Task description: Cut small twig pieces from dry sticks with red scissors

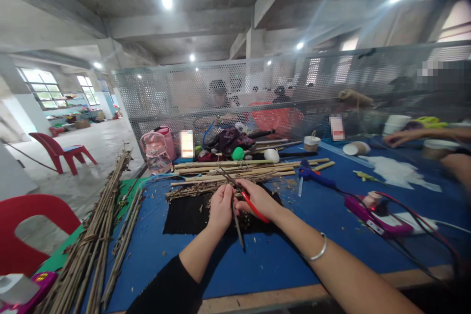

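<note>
My left hand [221, 206] is closed in a pinch on a thin dry plant stalk [238, 228], whose lower end points down toward me. My right hand [259, 198] is wrapped round a pair of scissors with red handles [253, 207]. The scissor blades point up and away, close to my left fingertips; whether they touch the stalk I cannot tell. Below both hands lies a black cloth [184, 216] scattered with dry scraps. Just beyond are a bunch of dry twigs [191, 190] and several pale peeled sticks [198, 178].
Long bundled stalks [93, 225] lie at left. A blue glue gun [318, 176] and purple power strip [379, 218] with cables are on the right. A perforated metal screen [176, 93] stands behind the blue table [287, 265]. Another person's hand [399, 137] reaches in at right.
</note>
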Demonstrator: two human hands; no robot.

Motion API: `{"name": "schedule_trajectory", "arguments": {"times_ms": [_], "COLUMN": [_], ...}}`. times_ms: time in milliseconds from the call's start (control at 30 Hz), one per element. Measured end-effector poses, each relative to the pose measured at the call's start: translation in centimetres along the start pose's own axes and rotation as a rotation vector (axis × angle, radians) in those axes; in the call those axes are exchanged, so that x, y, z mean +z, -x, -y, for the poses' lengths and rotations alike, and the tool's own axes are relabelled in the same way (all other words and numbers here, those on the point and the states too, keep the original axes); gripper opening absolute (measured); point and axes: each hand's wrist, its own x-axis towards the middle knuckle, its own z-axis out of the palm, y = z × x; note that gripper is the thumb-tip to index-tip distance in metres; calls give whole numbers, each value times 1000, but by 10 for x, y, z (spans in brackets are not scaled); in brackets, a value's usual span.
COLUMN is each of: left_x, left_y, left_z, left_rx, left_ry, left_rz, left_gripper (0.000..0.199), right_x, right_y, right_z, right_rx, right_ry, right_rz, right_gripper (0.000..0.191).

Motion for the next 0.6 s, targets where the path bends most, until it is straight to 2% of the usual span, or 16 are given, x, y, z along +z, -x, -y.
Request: {"name": "schedule_trajectory", "arguments": {"times_ms": [267, 400, 600], "left_x": [-3, -2, 4], "left_y": [-3, -1, 2], "left_z": [5, 1, -3], "left_rx": [128, 217, 238], "left_ry": [-156, -240, -163], "left_rz": [-70, -109, -95], "left_gripper": [34, 30, 29], "right_x": [1, 3, 10], "right_y": [-2, -1, 0], "right_z": [-2, 0, -3], "right_rx": [-82, -64, -70], "right_ry": [165, 197, 155], "right_rz": [-3, -4, -34], "right_gripper": [80, 80, 79]}}
